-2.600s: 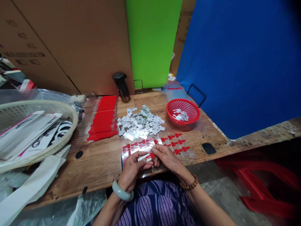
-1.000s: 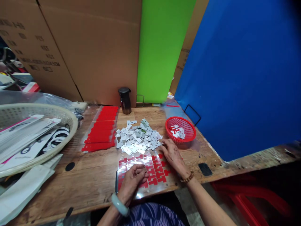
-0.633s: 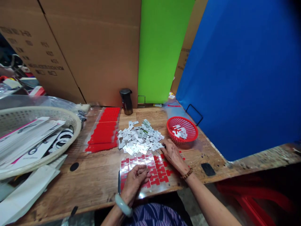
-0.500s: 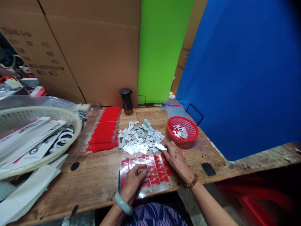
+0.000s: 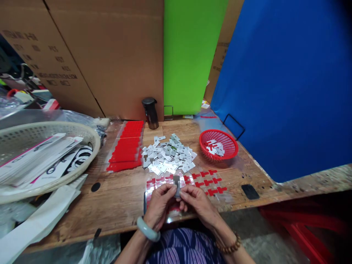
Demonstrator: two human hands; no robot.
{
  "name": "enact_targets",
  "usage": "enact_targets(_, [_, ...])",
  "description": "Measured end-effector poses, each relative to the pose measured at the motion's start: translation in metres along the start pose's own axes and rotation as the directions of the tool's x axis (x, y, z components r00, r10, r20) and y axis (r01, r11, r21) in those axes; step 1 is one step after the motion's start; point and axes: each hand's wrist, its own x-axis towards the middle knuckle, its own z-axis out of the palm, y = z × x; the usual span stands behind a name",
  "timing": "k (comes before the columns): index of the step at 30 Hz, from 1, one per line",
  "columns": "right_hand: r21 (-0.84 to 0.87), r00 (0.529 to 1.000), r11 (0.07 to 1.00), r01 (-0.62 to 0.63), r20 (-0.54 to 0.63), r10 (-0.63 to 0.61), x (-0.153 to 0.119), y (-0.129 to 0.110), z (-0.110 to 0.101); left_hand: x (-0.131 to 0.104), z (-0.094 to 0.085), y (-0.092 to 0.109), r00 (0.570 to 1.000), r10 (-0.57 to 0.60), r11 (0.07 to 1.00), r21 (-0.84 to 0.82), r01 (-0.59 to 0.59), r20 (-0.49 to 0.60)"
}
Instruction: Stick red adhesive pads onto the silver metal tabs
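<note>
Between my two hands is a small flat metal plate with a notch, grey on the side facing me. My left hand pinches its left edge and my right hand pinches its right edge. Below them on the table lies a clear sheet of red T-shaped stickers, partly hidden by my hands. Just beyond the sheet spreads a heap of similar metal plates. A red plastic basket to the right holds several plates, some showing red.
Stacked red sticker sheets lie left of the heap. A dark lidded bottle stands behind it. At the left is a large cream basket of printed cards. Cardboard, green and blue panels rise behind the wooden table.
My right hand has come from the heap's right edge back to my left hand, bringing a metal plate. Both hands now hold it above the sticker sheet. The view has shifted slightly.
</note>
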Motion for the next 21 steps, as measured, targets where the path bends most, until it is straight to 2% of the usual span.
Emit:
enact_targets(3, [-0.148,0.993,0.988,0.039,-0.104,-0.055,0.002,0.002,-0.011,-0.004,-0.005,0.003,0.995,-0.065,0.997,0.042,0.068,-0.073])
enact_targets(5, [-0.070,0.988,0.996,0.063,-0.137,-0.072,0.003,0.001,-0.017,-0.006,-0.006,0.003,0.988,-0.125,0.988,0.080,0.132,-0.089])
enact_targets(7, [0.072,0.996,0.996,0.054,-0.068,-0.049,0.004,0.000,-0.020,-0.009,-0.005,0.004,0.985,-0.164,0.978,0.122,0.169,-0.050])
enact_targets(9, [0.188,0.998,0.982,0.024,0.050,-0.034,0.004,0.000,-0.020,-0.012,-0.003,0.004,0.985,-0.171,0.974,0.152,0.166,0.017])
enact_targets(12, [0.281,0.987,0.960,0.011,0.153,-0.056,0.003,0.002,-0.019,-0.015,0.000,0.006,0.981,-0.177,0.973,0.161,0.162,0.080])
enact_targets(16, [0.293,0.978,0.953,0.075,0.167,-0.128,0.002,0.006,-0.019,-0.018,0.001,0.008,0.970,-0.220,0.970,0.123,0.208,0.101])
enact_targets(21, [0.228,0.972,0.959,0.170,0.119,-0.201,-0.001,0.007,-0.020,-0.017,0.001,0.004,0.944,-0.300,0.953,0.000,0.302,0.136])
